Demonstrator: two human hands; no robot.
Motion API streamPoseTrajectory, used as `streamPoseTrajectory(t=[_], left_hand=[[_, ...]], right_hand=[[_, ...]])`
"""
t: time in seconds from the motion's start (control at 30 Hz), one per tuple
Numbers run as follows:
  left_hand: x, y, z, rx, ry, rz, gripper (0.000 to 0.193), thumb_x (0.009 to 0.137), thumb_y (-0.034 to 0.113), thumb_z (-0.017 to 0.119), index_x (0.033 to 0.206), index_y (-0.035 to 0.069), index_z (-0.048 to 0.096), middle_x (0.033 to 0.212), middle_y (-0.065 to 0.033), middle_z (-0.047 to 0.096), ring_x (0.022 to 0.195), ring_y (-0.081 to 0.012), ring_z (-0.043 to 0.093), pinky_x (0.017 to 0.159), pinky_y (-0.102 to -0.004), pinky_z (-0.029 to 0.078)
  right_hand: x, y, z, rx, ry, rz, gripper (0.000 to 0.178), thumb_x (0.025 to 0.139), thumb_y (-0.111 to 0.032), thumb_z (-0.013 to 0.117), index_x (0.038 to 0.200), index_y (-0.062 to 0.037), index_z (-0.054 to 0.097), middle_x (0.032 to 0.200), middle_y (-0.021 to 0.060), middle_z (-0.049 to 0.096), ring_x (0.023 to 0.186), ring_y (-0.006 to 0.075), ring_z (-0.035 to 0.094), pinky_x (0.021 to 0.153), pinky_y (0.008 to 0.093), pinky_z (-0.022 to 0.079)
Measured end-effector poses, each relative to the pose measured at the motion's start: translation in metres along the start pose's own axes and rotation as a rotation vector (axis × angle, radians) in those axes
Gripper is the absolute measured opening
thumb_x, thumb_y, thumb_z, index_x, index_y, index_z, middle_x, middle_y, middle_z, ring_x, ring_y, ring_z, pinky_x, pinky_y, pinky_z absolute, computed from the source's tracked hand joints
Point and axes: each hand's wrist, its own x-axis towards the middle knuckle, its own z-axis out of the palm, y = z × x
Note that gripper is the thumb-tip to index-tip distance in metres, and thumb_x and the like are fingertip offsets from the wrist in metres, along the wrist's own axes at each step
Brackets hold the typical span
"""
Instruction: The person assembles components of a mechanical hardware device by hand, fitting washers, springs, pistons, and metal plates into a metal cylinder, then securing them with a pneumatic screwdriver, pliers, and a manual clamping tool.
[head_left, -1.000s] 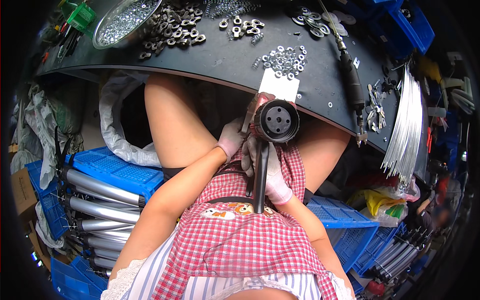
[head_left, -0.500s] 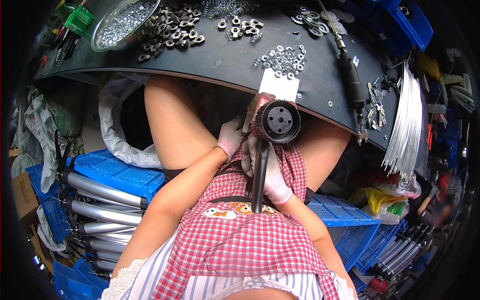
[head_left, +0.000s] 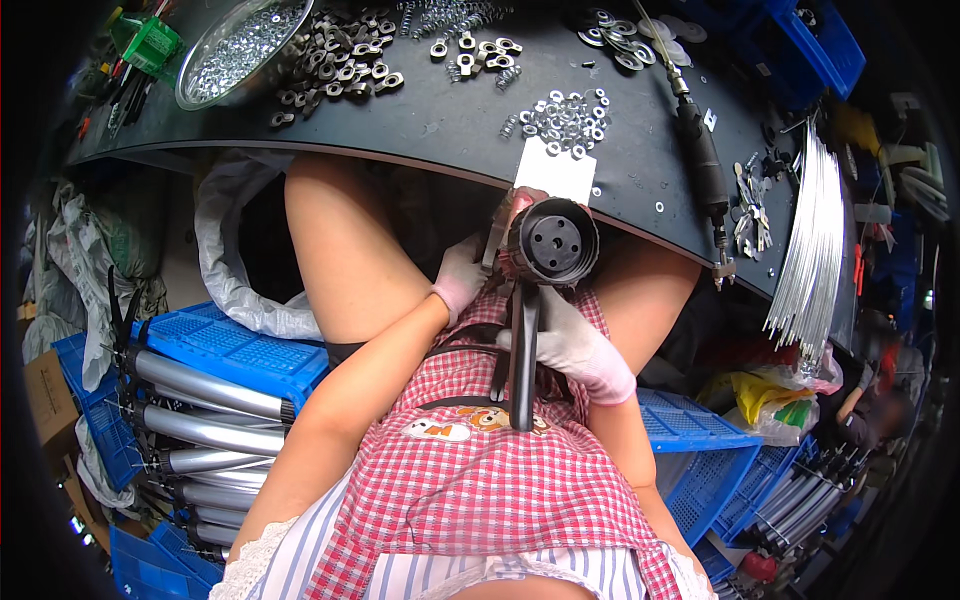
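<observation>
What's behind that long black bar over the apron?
Behind the long black bar: part of the white-gloved right hand and the red checked cloth apron. Whatever lies directly beneath the bar is hidden.

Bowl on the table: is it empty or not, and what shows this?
Not empty: many small shiny metal pieces lie inside the bowl. How full, I cannot tell.

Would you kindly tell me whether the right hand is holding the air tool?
No, the air tool lies on the table, while the right hand is behind the black handle.
</observation>
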Motion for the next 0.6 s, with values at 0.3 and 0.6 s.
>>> streamPoseTrajectory(t=[0.3, 0.6], left_hand=[[-0.003, -0.007, -0.002, 0.278, 0.187, 0.079, 0.036, 0.076, -0.002, 0.048, 0.111, 0.0, 0.054, 0.106, -0.0214, 0.06, 0.096, -0.0374, 0.059, 0.083, -0.0395, 0.048], [-0.041, 0.143, -0.033, 0.122, 0.229, 0.725, 0.106, 0.058, 0.062, 0.077, 0.135, 0.003, 0.035, 0.126, -0.0184, 0.048, 0.12, -0.0342, 0.046, 0.106, -0.0481, 0.031]], right_hand=[[-0.01, -0.063, -0.035, -1.062, 0.432, -0.816, 0.027, 0.081, -0.026, 0.059, 0.103, -0.0145, 0.07, 0.11, 0.0046, 0.063, 0.108, 0.0326, 0.054, 0.091, 0.0445, 0.04], [-0.006, -0.081, -0.054, -0.935, 0.221, -0.83, 0.017, 0.077, -0.022, 0.064, 0.091, -0.0145, 0.071, 0.105, 0.0041, 0.062, 0.107, 0.03, 0.054, 0.091, 0.0443, 0.038]])
